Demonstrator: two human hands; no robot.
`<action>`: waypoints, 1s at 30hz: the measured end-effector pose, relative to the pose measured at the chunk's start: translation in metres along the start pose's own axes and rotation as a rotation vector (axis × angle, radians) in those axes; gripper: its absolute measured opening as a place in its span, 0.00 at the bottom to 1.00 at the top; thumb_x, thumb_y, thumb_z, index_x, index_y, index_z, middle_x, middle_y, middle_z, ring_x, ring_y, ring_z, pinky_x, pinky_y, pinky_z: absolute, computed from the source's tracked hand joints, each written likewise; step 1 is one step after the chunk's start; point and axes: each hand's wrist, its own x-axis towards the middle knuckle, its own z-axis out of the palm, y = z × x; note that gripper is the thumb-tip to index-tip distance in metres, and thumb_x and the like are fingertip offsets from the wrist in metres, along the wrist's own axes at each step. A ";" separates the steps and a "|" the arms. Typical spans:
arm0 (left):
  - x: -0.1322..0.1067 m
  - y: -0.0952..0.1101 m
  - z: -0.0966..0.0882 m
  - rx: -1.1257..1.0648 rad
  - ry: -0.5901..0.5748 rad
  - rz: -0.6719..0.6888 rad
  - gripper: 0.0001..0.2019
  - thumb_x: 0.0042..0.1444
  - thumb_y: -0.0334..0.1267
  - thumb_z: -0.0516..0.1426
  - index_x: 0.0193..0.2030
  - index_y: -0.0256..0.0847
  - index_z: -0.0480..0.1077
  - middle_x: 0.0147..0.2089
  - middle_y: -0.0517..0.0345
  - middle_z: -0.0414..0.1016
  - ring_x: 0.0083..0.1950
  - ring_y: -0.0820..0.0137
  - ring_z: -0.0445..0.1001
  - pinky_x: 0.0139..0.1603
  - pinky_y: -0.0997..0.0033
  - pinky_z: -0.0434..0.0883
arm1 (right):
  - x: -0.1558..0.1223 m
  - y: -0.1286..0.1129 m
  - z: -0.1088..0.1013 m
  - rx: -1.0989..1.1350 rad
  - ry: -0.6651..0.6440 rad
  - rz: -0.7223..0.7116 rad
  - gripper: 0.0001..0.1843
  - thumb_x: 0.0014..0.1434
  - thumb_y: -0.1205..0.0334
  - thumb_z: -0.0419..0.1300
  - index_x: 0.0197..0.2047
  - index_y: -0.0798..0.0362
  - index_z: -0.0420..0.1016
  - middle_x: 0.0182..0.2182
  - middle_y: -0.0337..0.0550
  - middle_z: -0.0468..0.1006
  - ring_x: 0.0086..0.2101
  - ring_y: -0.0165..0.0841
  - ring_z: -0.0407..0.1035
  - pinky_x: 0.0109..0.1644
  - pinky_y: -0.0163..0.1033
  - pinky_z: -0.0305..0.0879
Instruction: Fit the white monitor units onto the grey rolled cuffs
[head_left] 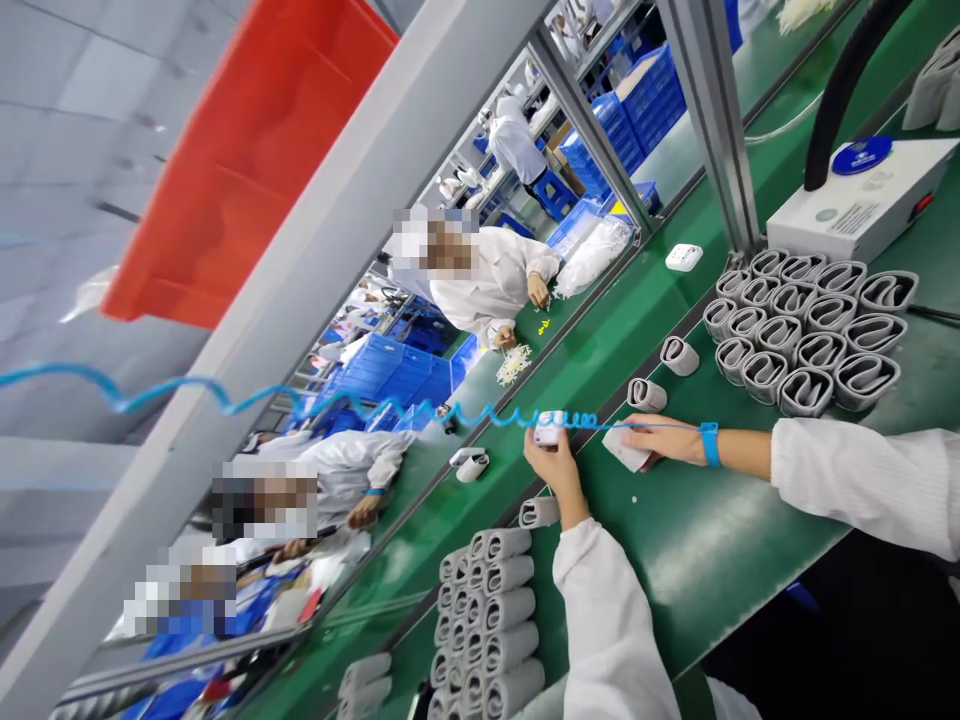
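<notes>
Two bare hands work over a green belt table (697, 560). The left hand (551, 465) is curled closed, its fingers pinching a small white rounded piece (550, 428). The right hand (660, 440) lies with its fingers nearly flat on a white card-like packet (626, 450), though whether it grips the packet is hard to tell. A blue wrist strap (710, 444) circles the right wrist, and a blue coiled cord (390, 405) runs from it, over the left hand and away to the far left.

Three loose rolled grey bands (646, 395) sit just beside the hands, one nearer the left hand and two farther right. To the right, a dense cluster of grey bands (802, 335) stands on end, with a white box unit (862, 195) bearing a blue disc beyond it. To the left, more grey bands (480, 620) lie in packed rows.

Past a grey metal upright (709, 110), co-workers in white gowns (487, 285) sit at a farther stretch of green table. One co-worker's hands are near a pile of small white pieces (514, 365). Blue crates (652, 100) are stacked farther off, and a red bin (247, 160) hangs at the upper left.
</notes>
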 end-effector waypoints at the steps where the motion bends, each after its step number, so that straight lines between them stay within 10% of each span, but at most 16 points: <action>1: -0.012 0.001 0.001 -0.052 0.020 -0.034 0.38 0.75 0.60 0.58 0.74 0.28 0.56 0.70 0.27 0.68 0.68 0.50 0.78 0.64 0.57 0.79 | 0.000 -0.002 0.000 0.056 0.017 0.023 0.23 0.66 0.44 0.74 0.54 0.50 0.77 0.42 0.43 0.84 0.39 0.37 0.80 0.41 0.41 0.83; 10: -0.121 0.049 -0.007 -0.598 0.012 -0.308 0.38 0.75 0.67 0.49 0.81 0.44 0.57 0.73 0.30 0.71 0.69 0.45 0.80 0.62 0.44 0.82 | -0.007 -0.019 -0.005 0.281 0.000 0.224 0.15 0.74 0.57 0.62 0.59 0.55 0.77 0.47 0.51 0.88 0.44 0.44 0.86 0.56 0.55 0.86; 18: -0.121 0.081 -0.002 -0.686 -0.004 -0.405 0.35 0.79 0.60 0.42 0.83 0.43 0.53 0.76 0.32 0.67 0.76 0.52 0.74 0.72 0.48 0.76 | -0.023 -0.010 0.010 0.297 -0.124 0.316 0.19 0.69 0.60 0.69 0.60 0.55 0.76 0.53 0.53 0.85 0.50 0.44 0.85 0.59 0.57 0.86; 30: -0.135 0.103 -0.009 -0.446 -0.047 -0.202 0.37 0.78 0.63 0.38 0.83 0.45 0.51 0.75 0.37 0.68 0.74 0.50 0.73 0.69 0.51 0.77 | -0.029 -0.001 0.017 0.212 -0.061 0.217 0.24 0.64 0.55 0.78 0.57 0.53 0.76 0.56 0.50 0.82 0.54 0.44 0.81 0.57 0.55 0.87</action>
